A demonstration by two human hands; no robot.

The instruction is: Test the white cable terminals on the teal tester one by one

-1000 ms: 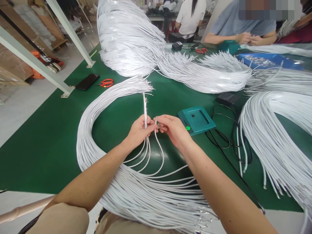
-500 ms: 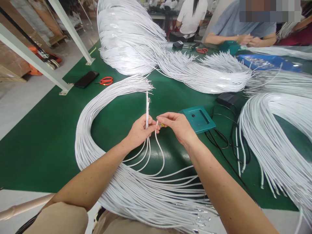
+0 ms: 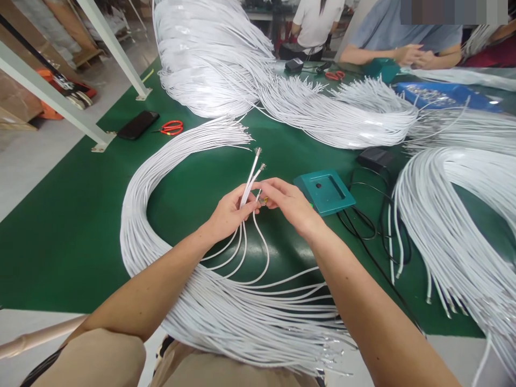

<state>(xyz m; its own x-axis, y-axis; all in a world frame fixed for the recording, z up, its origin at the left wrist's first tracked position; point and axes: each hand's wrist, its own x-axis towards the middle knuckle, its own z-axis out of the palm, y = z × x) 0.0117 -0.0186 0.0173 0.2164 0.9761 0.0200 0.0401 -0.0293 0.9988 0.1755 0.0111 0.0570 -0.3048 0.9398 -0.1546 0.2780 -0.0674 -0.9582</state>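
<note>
Several white cables (image 3: 249,185) pass up through my left hand (image 3: 229,210), which is closed around them; their metal-tipped ends fan out above it. My right hand (image 3: 285,200) pinches the end of another white cable (image 3: 264,242) right beside my left fingers. A small yellow and metallic piece (image 3: 263,201) shows between the two hands, partly covered by fingers. Below, the held cables curve down into a large curved bundle of white cables (image 3: 135,215) lying on the green table (image 3: 60,236) and reaching under my forearms.
A teal device (image 3: 329,192) with black cords lies right of my hands. Red-handled scissors (image 3: 172,127) and a black phone (image 3: 138,124) lie back left. More white cable bundles (image 3: 338,121) lie behind and right. A person (image 3: 387,37) sits across the table.
The held cable ends have tilted to the right and spread apart above my left hand. Both hands stay close together, slightly higher in view. The camera view has shifted a little.
</note>
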